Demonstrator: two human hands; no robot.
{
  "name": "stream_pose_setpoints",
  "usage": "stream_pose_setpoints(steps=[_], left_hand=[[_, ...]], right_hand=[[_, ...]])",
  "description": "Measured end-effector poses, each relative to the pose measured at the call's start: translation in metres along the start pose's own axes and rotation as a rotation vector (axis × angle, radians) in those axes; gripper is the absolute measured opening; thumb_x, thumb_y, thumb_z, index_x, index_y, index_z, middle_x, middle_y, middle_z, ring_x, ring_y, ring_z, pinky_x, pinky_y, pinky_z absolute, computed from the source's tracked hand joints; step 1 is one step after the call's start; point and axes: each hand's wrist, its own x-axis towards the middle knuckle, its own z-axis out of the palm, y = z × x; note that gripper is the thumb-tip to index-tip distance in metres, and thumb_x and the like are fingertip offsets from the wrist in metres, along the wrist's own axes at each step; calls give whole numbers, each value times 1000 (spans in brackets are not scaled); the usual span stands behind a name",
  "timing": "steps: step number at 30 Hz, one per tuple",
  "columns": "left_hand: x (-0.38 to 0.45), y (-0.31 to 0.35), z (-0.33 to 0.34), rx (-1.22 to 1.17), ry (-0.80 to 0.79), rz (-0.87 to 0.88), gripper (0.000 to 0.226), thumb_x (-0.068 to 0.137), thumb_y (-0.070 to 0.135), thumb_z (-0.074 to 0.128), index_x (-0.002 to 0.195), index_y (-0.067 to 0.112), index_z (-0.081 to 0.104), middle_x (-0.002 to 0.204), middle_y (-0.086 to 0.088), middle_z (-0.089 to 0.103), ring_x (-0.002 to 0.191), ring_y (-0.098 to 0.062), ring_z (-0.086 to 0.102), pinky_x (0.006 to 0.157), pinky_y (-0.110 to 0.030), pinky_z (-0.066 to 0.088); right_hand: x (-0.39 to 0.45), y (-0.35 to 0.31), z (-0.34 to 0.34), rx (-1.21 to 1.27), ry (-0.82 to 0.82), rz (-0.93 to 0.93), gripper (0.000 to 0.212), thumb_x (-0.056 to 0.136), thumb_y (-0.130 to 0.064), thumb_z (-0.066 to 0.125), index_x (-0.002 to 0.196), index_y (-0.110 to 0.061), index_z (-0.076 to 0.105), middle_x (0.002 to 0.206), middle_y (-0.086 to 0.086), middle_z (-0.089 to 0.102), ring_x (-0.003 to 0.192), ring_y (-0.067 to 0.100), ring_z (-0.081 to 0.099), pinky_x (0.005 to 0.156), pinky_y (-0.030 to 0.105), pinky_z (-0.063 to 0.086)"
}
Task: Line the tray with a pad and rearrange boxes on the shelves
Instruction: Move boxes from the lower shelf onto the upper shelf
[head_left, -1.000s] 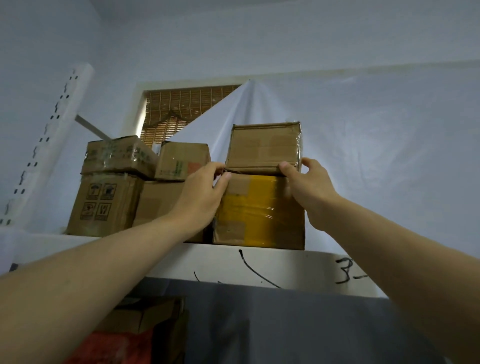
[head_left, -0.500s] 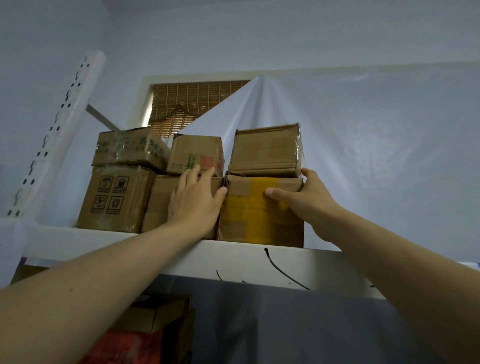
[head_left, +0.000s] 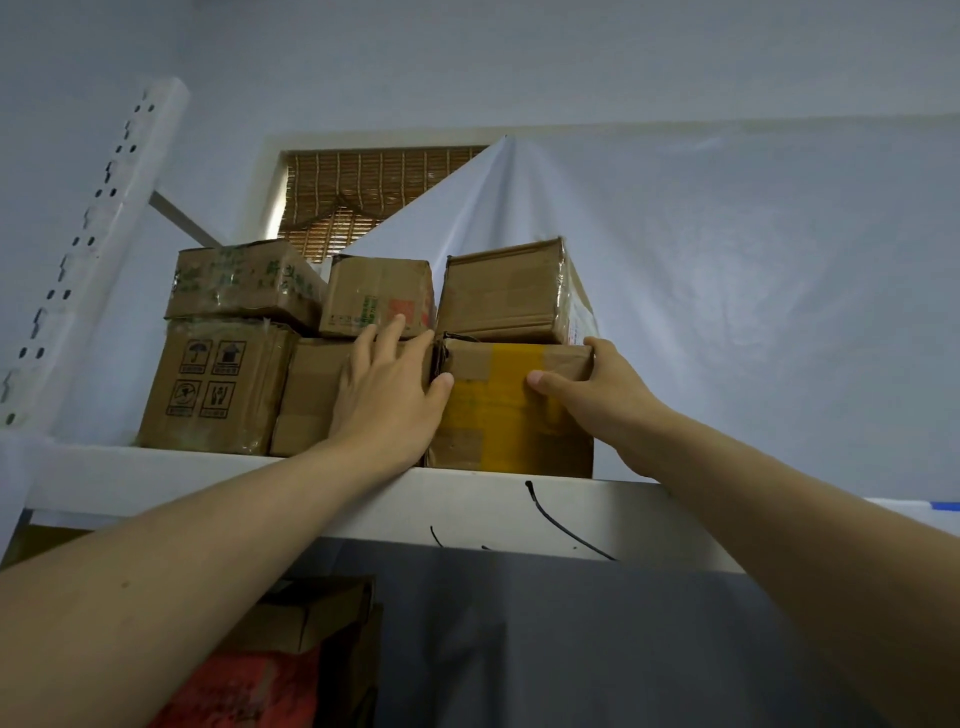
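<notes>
Both hands reach up to the top shelf (head_left: 156, 478), a white board holding six cardboard boxes stacked two high. The left hand (head_left: 389, 395) lies flat with fingers spread on the front of the plain lower middle box (head_left: 306, 400), its thumb touching the left edge of the yellow-taped box (head_left: 498, 421) just beside it. The right hand (head_left: 597, 387) grips that yellow-taped box at its upper right corner, thumb pressed on the front face and the fingers curled round the side, out of sight. On it sits a tape-wrapped top box (head_left: 504, 296), with a white label on its right side too small to read. Beside that, a small box (head_left: 374, 296) carries green print and a red square patch, both illegible. The far-left lower box (head_left: 213, 389) bears four black handling pictograms, one an umbrella; the box above it (head_left: 239, 283) has faded green writing I cannot read. A white perforated upright (head_left: 88, 249) stands at the left, a white sheet (head_left: 727, 286) hangs behind, partly covering a bamboo blind (head_left: 353, 197). Black scrawled lines mark the shelf's front edge. Below, another brown box (head_left: 311, 618) rests above something red (head_left: 244, 691).
</notes>
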Motion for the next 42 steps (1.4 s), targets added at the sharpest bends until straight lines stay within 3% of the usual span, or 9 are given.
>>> stream_pose_setpoints(steps=[6,12,19,21,24,28,34,40,42], left_hand=[[0,14,-3,-55,29,17,56,99,43,49,149,21,36,154,-2,37,142,-24,25,115,-43,24],[20,43,-8,-181,48,-71,53,100,44,48,145,17,38,146,-6,48,136,-27,38,111,-45,34],[35,55,-9,-7,44,-164,61,100,52,40,146,12,37,141,-11,54,130,-33,47,106,-46,38],[39,54,-7,37,49,-147,61,100,53,39,145,11,37,135,-11,58,124,-33,53,98,-44,43],[47,53,-3,53,50,-139,59,100,54,40,142,12,37,125,-9,63,111,-32,61,77,-36,39],[55,52,5,56,52,-154,63,99,58,38,142,12,34,123,-10,64,111,-35,62,77,-37,36],[54,49,15,-43,123,-161,63,94,64,45,135,16,39,123,-6,62,108,-31,62,74,-36,41],[43,43,18,-32,229,-113,61,92,58,54,132,17,35,131,-8,51,105,-32,61,71,-37,39],[40,40,18,-36,239,-105,60,93,57,54,133,16,34,133,-8,48,105,-30,61,70,-36,39]], right_hand=[[-2,-1,-5,-112,103,-27,87,85,-52,70,152,-20,24,145,7,40,126,28,47,100,42,48],[6,-19,-10,-76,136,-57,87,83,-60,66,153,-28,24,147,7,38,125,29,47,100,42,48],[15,-14,7,13,140,1,125,45,-91,50,154,-35,23,151,5,38,133,33,45,108,51,42],[15,-14,6,23,135,13,116,54,-87,53,153,-33,26,148,4,42,127,30,49,105,48,46],[21,-10,4,80,136,-26,67,90,-56,57,147,-26,38,124,-5,54,107,19,54,93,35,48],[31,-1,2,96,156,-44,38,101,-35,46,138,-27,45,89,-16,47,86,11,52,73,27,42],[38,7,5,37,227,-55,44,102,-34,34,140,-17,49,131,4,56,115,22,53,97,37,46],[40,7,5,38,207,-129,38,101,-28,35,125,-13,60,111,1,61,84,11,52,65,24,39],[40,7,6,28,202,-154,36,100,-29,38,122,-16,63,108,2,63,85,14,54,67,26,40]])
